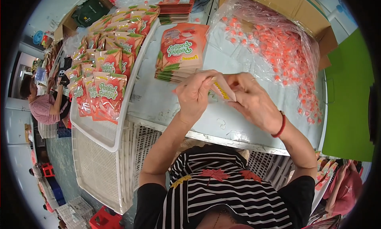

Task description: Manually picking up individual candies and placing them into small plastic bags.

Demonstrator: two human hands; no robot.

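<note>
Both my hands are raised over the near part of the table, closed around the edges of one pink candy pouch (222, 89). My left hand (194, 95) pinches its left side, and my right hand (256, 101), with a red band on the wrist, grips the right side. The pouch is tilted, and my fingers cover much of it, so its mouth cannot be made out. Just beyond my left hand lies a stack of flat pink pouches (180, 48). Small red-wrapped candies (274, 50) spread in a heap on clear plastic, beyond and to the right of my right hand.
To the left, a white tray (118, 130) holds many plump pouches, with more trays (99, 169) stacked below. Another pouch stack (176, 9) stands at the back. A cardboard box (291, 9) lies behind the candies, beside a green panel (349, 98). A person (43, 104) works far left.
</note>
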